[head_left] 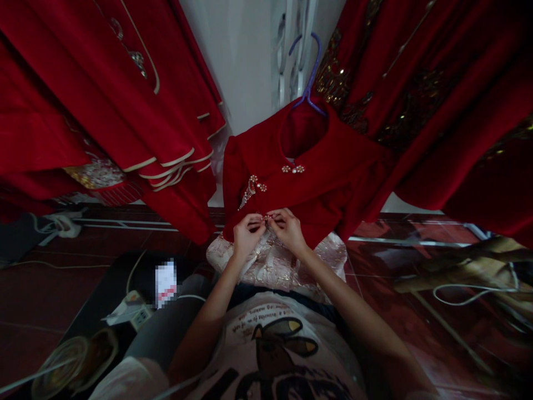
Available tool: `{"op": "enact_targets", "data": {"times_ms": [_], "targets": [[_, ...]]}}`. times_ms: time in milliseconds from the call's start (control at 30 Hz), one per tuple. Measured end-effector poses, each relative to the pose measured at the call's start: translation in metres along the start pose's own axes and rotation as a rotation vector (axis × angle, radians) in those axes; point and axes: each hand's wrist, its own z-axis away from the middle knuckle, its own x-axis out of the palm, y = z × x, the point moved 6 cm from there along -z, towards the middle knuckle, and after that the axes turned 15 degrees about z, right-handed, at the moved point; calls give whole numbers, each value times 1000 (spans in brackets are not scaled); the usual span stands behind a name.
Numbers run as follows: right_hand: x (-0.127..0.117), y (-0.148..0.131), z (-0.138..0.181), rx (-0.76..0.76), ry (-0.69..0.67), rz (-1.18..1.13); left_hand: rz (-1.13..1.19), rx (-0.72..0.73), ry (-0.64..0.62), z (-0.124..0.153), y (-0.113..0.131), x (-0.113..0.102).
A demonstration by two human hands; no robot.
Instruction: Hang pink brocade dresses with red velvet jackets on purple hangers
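Note:
A red jacket (266, 150) hangs before me on a purple hanger (310, 83), above a pale shiny brocade skirt (278, 264). Pearl-and-gold flower clasps (293, 169) sit at its collar, and a jewelled ornament (250, 190) lies on its chest. Lower on the front opening, my left hand (246, 234) and my right hand (288, 229) meet fingertip to fingertip. Both pinch a small jewelled clasp (267, 218), which is partly covered by the fingers. Whether it is fastened, I cannot tell.
Red garments (166, 111) hang at the left, and sequinned red garments (400, 100) at the right. A power strip (141, 316) and a plastic cup (62, 361) are at lower left. Wrapped material with a white cord (474, 294) lies on the floor at right.

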Motion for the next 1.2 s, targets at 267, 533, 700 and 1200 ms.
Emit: {"op": "enact_targets", "data": {"times_ms": [267, 533, 700, 1200], "targets": [[-1, -3, 1, -10, 9, -12, 10, -57, 36, -1, -8, -1], [0, -3, 5, -13, 80, 39, -111, -44, -113, -12, 1, -6], [-6, -11, -2, -37, 0, 193, -170, 29, -113, -18, 20, -6], [-38, -25, -6, 11, -297, 362, -357, 149, -172, -5, 40, -4]]}}
